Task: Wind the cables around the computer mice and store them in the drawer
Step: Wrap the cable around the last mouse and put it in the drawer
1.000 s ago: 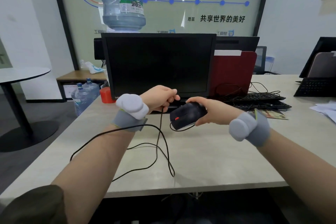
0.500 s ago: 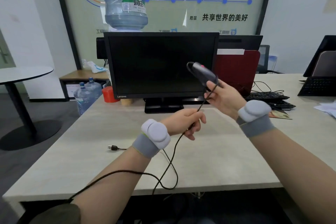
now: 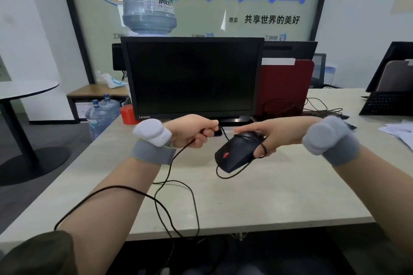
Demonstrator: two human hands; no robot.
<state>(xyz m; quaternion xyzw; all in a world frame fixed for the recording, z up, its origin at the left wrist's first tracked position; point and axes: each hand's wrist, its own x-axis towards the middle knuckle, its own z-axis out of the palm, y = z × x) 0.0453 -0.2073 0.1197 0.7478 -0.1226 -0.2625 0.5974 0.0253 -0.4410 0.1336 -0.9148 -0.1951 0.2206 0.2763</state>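
A black computer mouse (image 3: 237, 152) with a red scroll wheel is held just above the desk (image 3: 257, 196) by my right hand (image 3: 277, 136), fingers wrapped over its far end. Its black cable (image 3: 176, 198) runs from the mouse up into my left hand (image 3: 192, 130), which is closed on it, then falls in loose loops across the desk and over the front edge. One small loop of cable hangs under the mouse. No drawer is in view.
A black monitor (image 3: 193, 78) stands right behind my hands, with a red file holder (image 3: 283, 87) beside it. Keyboards and tangled cables (image 3: 321, 110) lie at the right. A red cup (image 3: 128, 115) sits left of the monitor; water bottles (image 3: 101, 115) stand beyond the desk's left edge.
My right hand has brought the mouse down from in front of the screen to just above the desk. My left hand moved up and back along the cable toward the monitor base.
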